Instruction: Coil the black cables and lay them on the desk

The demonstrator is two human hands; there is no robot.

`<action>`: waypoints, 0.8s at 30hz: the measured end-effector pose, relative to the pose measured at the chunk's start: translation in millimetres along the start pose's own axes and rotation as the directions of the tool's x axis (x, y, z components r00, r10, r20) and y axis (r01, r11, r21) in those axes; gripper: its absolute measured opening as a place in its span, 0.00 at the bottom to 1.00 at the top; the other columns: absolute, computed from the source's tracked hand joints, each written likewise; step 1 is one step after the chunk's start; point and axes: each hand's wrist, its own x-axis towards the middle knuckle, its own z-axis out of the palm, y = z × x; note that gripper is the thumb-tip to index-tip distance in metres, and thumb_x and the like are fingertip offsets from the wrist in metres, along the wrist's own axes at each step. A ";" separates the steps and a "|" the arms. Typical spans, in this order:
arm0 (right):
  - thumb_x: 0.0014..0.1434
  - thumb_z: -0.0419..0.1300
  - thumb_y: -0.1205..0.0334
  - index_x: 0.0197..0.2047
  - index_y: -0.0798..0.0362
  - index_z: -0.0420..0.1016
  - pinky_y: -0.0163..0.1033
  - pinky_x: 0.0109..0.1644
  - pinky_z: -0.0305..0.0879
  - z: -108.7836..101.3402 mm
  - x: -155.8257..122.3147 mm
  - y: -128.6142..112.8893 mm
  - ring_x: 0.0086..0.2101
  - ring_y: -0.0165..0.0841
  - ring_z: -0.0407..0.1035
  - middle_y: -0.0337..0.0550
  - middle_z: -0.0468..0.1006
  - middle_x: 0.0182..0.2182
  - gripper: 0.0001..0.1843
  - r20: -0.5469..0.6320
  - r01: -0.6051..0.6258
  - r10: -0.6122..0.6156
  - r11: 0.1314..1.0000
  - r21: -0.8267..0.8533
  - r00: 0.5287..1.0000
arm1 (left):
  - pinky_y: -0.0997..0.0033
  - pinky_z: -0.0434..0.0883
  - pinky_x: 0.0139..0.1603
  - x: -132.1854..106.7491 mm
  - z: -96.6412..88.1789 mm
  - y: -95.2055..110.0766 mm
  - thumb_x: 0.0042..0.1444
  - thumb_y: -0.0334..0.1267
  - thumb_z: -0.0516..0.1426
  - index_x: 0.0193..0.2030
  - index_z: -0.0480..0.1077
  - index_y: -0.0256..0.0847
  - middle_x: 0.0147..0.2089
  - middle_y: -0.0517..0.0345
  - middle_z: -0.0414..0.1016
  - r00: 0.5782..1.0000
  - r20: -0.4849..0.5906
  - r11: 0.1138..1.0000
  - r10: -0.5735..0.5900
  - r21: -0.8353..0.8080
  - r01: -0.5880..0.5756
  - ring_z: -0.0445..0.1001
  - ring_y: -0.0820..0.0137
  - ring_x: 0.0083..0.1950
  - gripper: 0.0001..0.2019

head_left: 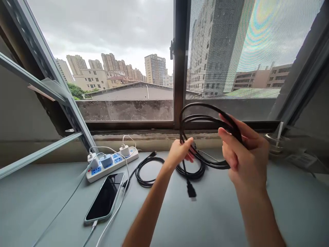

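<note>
A black HDMI cable (203, 106) hangs in loose loops above the desk between my two hands. My right hand (248, 151) is closed around the right side of the loops. At their left side, my left hand (181, 149) pinches the cable near one end. That end dangles below my left fingers, its black plug (191, 189) pointing down. Behind my left hand, a coiled black cable (195, 175) lies on the desk, partly hidden. Another coiled black cable (138, 176) rests left of my left forearm, with a plug (153, 154) at its upper end.
A white power strip (113, 166) with chargers plugged in stands at the back left. Before it lies a phone (105, 197) with a white cord attached. A metal frame (74, 113) leans at the left. The window sill (154, 140) bounds the grey desk (205, 219) behind.
</note>
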 end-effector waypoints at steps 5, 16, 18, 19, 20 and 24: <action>0.53 0.66 0.66 0.44 0.48 0.79 0.30 0.10 0.39 6.7 -8.0 5.5 0.07 0.20 0.46 0.27 0.59 0.09 0.14 -0.050 0.183 -0.180 0.979 0.084 0.982 | 0.71 0.69 0.22 -15.0 16.5 -1.5 0.61 0.51 0.45 0.17 0.72 0.37 0.17 0.53 0.72 0.916 0.399 0.995 -0.042 -0.064 0.074 0.72 0.68 0.19 0.28; 0.52 0.60 0.68 0.42 0.53 0.75 0.26 0.14 0.51 3.5 23.4 27.0 0.11 0.21 0.53 0.28 0.62 0.12 0.13 -0.017 -0.036 0.045 0.934 0.354 0.999 | 0.66 0.71 0.46 -1.5 5.3 9.4 0.58 0.47 0.54 0.43 0.69 0.40 0.38 0.53 0.78 0.948 -0.010 0.808 0.317 -0.521 -0.276 0.77 0.63 0.44 0.14; 0.54 0.59 0.65 0.49 0.52 0.71 0.27 0.17 0.60 2.1 29.7 36.3 0.15 0.23 0.62 0.32 0.70 0.21 0.18 0.009 -0.069 0.069 0.984 0.162 0.998 | 0.70 0.73 0.34 -0.5 0.1 11.6 0.57 0.44 0.56 0.46 0.64 0.41 0.29 0.61 0.75 0.926 -0.168 0.763 0.338 -0.527 -0.374 0.78 0.68 0.31 0.14; 0.54 0.59 0.64 0.53 0.51 0.68 0.28 0.18 0.62 1.7 30.9 39.7 0.17 0.24 0.65 0.35 0.73 0.27 0.21 0.012 -0.031 0.030 0.999 0.045 0.999 | 0.73 0.71 0.28 0.0 -3.2 12.3 0.57 0.44 0.56 0.48 0.62 0.41 0.25 0.65 0.72 0.907 -0.230 0.766 0.352 -0.487 -0.420 0.75 0.70 0.24 0.15; 0.55 0.59 0.63 0.56 0.48 0.65 0.29 0.18 0.64 1.6 30.8 42.1 0.18 0.25 0.67 0.38 0.74 0.32 0.24 0.017 0.028 -0.027 0.997 -0.068 0.999 | 0.75 0.69 0.22 0.4 -7.0 12.9 0.57 0.44 0.55 0.49 0.60 0.41 0.22 0.68 0.69 0.889 -0.272 0.779 0.367 -0.432 -0.454 0.72 0.72 0.19 0.16; 0.53 0.64 0.60 0.62 0.41 0.59 0.29 0.14 0.62 2.0 24.9 42.2 0.19 0.25 0.67 0.45 0.71 0.46 0.34 0.095 0.201 -0.180 0.927 -0.317 0.979 | 0.79 0.61 0.12 0.4 -24.3 16.7 0.58 0.44 0.54 0.48 0.60 0.40 0.18 0.72 0.63 0.887 -0.254 0.858 0.385 -0.257 -0.445 0.65 0.75 0.12 0.15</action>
